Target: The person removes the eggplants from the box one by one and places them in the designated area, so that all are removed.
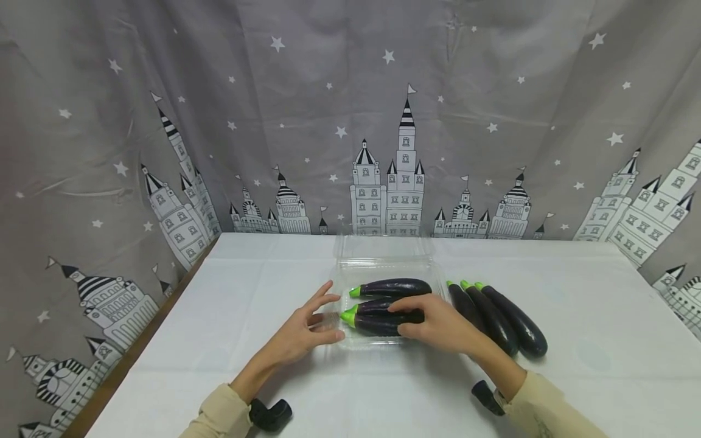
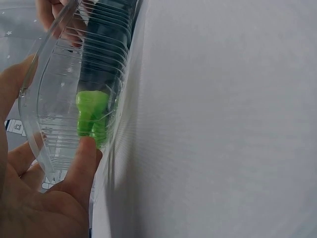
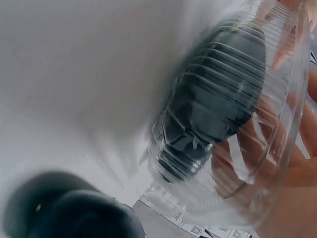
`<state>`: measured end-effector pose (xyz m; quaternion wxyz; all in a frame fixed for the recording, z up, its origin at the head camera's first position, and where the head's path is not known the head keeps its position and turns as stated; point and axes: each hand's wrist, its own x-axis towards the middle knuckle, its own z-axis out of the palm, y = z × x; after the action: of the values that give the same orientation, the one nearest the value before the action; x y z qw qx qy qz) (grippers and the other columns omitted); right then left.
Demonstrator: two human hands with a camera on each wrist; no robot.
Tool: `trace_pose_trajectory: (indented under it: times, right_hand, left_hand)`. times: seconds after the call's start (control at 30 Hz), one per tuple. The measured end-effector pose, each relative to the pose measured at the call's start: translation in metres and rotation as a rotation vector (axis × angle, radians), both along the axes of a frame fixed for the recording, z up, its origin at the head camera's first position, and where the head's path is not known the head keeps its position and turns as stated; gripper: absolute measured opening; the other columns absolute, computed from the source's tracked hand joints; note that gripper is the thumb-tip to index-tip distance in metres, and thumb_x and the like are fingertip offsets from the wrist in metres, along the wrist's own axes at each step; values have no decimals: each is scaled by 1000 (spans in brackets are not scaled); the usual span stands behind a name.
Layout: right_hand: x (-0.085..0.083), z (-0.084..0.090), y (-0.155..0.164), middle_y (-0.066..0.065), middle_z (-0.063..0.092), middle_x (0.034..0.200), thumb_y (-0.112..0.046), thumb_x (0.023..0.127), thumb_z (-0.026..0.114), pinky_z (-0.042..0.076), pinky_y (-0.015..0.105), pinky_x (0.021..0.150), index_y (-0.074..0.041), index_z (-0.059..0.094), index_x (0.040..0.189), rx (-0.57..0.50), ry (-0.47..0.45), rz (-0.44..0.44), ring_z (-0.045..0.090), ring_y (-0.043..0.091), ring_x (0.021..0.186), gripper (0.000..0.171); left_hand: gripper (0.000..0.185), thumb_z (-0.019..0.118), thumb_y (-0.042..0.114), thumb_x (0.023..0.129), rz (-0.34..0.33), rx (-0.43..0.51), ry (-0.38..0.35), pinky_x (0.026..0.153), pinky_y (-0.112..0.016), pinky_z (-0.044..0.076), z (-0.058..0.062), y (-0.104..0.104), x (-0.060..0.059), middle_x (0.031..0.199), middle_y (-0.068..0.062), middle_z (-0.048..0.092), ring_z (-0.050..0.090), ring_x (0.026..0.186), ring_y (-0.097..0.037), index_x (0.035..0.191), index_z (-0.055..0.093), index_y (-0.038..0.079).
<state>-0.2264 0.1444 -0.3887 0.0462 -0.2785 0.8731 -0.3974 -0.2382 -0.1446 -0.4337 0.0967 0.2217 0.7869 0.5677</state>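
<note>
A clear plastic clamshell box (image 1: pixel 387 342) lies on the table with its lid (image 1: pixel 383 246) folded back. Inside are three dark purple eggplants with green stem ends: a far one (image 1: pixel 395 287), a middle one (image 1: pixel 375 307) and a near one (image 1: pixel 378 325). My left hand (image 1: pixel 298 328) is at the box's left wall, fingers spread; in the left wrist view a fingertip (image 2: pixel 87 144) touches the ribbed plastic by the green stem ends. Reaching in from the right, my right hand (image 1: pixel 435 322) holds the near eggplant between thumb and fingers, covering its right end.
Right of the box, several more eggplants (image 1: pixel 515 319) lie side by side on the white-covered table (image 1: pixel 602 340). Behind it hangs a grey curtain (image 1: pixel 306 91) printed with castles and stars. Black devices (image 1: pixel 270 415) are at both wrists.
</note>
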Motion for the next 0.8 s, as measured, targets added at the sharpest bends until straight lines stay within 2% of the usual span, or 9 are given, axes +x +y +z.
trace_pose_trajectory:
  times: [0.3, 0.47, 0.63, 0.7, 0.8]
  right_hand:
    - [-3, -4, -11, -1, 64, 108, -7, 81, 65, 47, 39, 83, -10, 68, 104, 80, 80, 36, 56, 15, 101, 24]
    - [-4, -3, -12, -1, 64, 109, -10, 83, 66, 48, 36, 78, -13, 69, 107, 125, 45, 51, 57, 14, 96, 24]
    - [-8, 1, -15, 0, 61, 115, -7, 84, 63, 47, 37, 80, -13, 66, 114, 163, 0, 135, 56, 15, 101, 31]
    - [-10, 2, -16, 1, 62, 115, -5, 84, 63, 47, 37, 85, -11, 66, 113, 169, 6, 173, 54, 17, 108, 30]
    - [-13, 1, -17, 6, 63, 113, 0, 83, 61, 47, 34, 84, -9, 69, 107, 170, 27, 214, 55, 20, 109, 27]
  left_hand:
    - [68, 74, 24, 78, 7, -14, 0, 96, -44, 37, 1, 1, 0, 152, 5, 9, 36, 123, -42, 135, 41, 9]
    - [67, 74, 22, 78, 5, -17, -3, 96, -45, 37, 0, 1, 0, 152, 6, 8, 35, 123, -42, 135, 41, 9]
    - [66, 74, 21, 79, 3, -20, 10, 96, -44, 37, -2, 1, -1, 152, 7, 8, 36, 122, -42, 135, 41, 9]
    - [67, 74, 22, 78, 4, -20, 12, 96, -43, 38, -2, 1, -2, 151, 8, 9, 37, 122, -41, 135, 41, 9]
    - [67, 74, 23, 78, 3, -18, 12, 96, -43, 38, -3, 1, -2, 151, 7, 9, 38, 121, -40, 135, 41, 9]
